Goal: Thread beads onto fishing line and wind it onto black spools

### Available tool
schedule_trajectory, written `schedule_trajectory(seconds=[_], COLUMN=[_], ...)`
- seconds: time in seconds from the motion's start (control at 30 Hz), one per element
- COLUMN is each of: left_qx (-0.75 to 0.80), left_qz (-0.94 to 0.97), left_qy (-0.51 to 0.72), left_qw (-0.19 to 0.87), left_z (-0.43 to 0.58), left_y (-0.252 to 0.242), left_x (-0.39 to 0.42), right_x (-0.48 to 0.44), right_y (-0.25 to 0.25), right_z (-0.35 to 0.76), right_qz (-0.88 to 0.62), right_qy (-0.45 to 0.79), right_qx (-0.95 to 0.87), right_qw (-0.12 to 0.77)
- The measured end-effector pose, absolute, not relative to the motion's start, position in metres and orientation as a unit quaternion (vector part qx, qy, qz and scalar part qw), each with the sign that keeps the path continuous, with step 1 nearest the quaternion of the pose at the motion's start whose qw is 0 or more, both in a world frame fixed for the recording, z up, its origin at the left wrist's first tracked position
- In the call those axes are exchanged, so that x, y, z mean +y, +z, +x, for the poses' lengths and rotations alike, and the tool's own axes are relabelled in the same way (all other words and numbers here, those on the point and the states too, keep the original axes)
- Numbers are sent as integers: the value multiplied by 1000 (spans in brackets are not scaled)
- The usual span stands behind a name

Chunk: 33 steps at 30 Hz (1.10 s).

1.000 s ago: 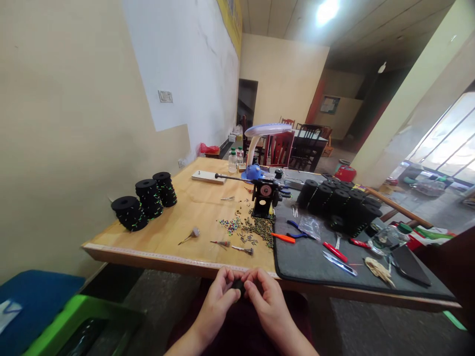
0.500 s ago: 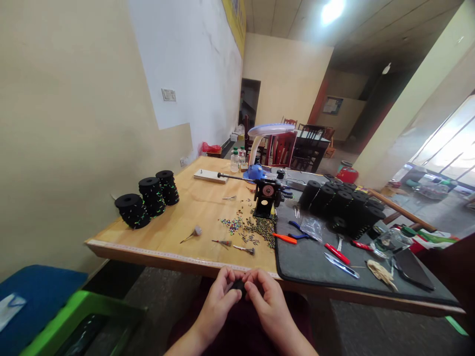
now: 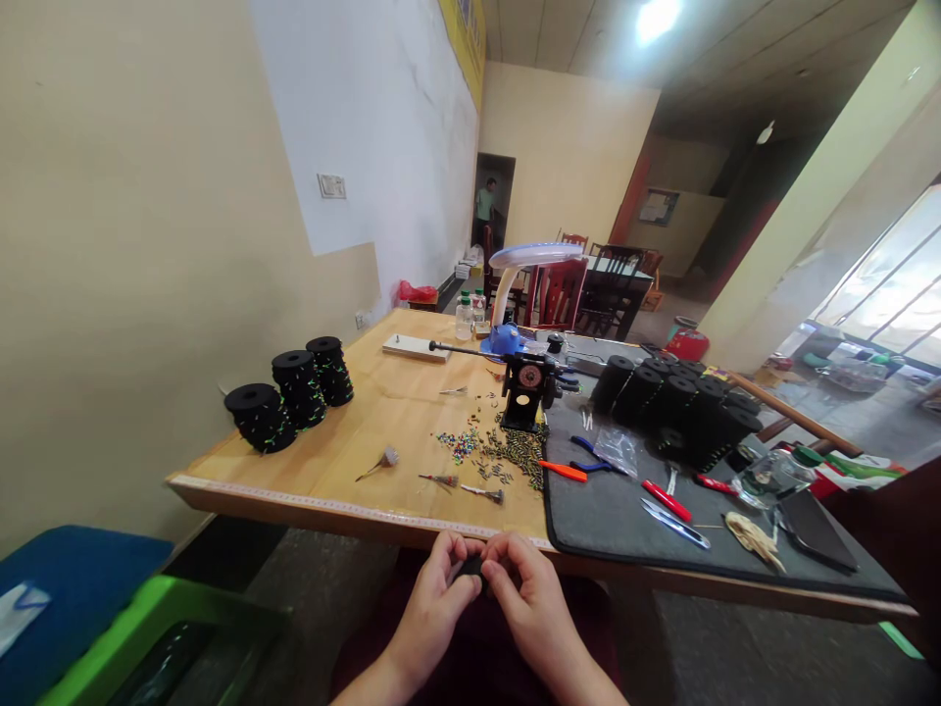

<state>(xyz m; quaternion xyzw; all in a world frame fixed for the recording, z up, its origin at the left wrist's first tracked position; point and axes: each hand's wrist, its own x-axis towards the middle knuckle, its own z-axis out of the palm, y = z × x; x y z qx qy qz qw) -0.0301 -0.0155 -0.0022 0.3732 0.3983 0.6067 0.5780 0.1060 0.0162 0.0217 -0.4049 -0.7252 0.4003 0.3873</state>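
Small dark object is grasped in the grip of the left hand, just off the pale wooden counter's near edge; the right hand's grip cannot be told. Through slack fingers, it could be dropped.

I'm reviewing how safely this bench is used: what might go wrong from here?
The small dark piece between the left hand and right hand seems held just off the table's near edge, so a slip might drop it floorward. The multicoloured beads lie loose, so a knock could scatter them.
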Motion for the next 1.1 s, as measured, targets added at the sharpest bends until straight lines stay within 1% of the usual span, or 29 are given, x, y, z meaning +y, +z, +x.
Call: schedule_trajectory(seconds=[0.43,0.93,1.0,1.1], left_qx=[384,393,400,407], left_qz=[323,306,292,267], left_qy=[616,612,608,593], left_qw=[608,615,620,641], left_z=[-25,-22,-22,-23], left_y=[-2,-6,-3,4], left_x=[-18,-20,-20,-18], right_x=[15,16,17,20], right_y=[19,13,12,13], right_z=[106,105,105,107], right_qz=[-391,-390,-386,-384], right_qy=[443,454,481,572], right_qx=[-690,-679,-661,-594], right_qw=[419,425,428,415])
